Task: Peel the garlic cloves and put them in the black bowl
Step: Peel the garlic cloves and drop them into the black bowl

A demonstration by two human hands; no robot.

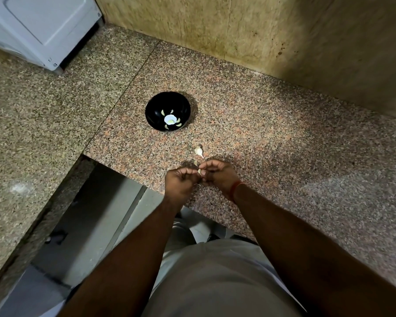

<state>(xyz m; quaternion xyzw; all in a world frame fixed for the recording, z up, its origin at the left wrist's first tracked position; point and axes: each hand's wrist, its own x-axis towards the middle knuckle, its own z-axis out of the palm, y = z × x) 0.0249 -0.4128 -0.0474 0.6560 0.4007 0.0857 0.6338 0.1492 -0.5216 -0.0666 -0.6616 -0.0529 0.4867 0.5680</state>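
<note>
Peeling a garlic clove (199, 172) over the near edge of a speckled granite counter (284, 143), both hands close together. Left hand (181, 181) & right hand (220, 176) curled, fingertips meeting on the clove, pinching it from both sides; pale tip of clove just showing between the two. Can't tell whether skin is coming off yet, too small.

Progress, judged from layout: partway, approx past the midpoint. Black bowl (153, 104) sitting further back on counter, well apart from hands, w/ several pale peeled cloves (178, 125) inside around a white patch at the bottom, poss. a light reflection. Looks like four or five in there; exact count unclear.

Left to do: finish the clove in hand, drop in bowl. One more unpeeled clove (199, 151) lying on counter btwn bowl & hands, papery tail pointing toward hands. Small pale scrap (195, 162) just beside right fingertips, prob. loose skin.

No brands, labels or readable writing anywhere. White appliance (39, 28) at top left, unmarked.
</note>
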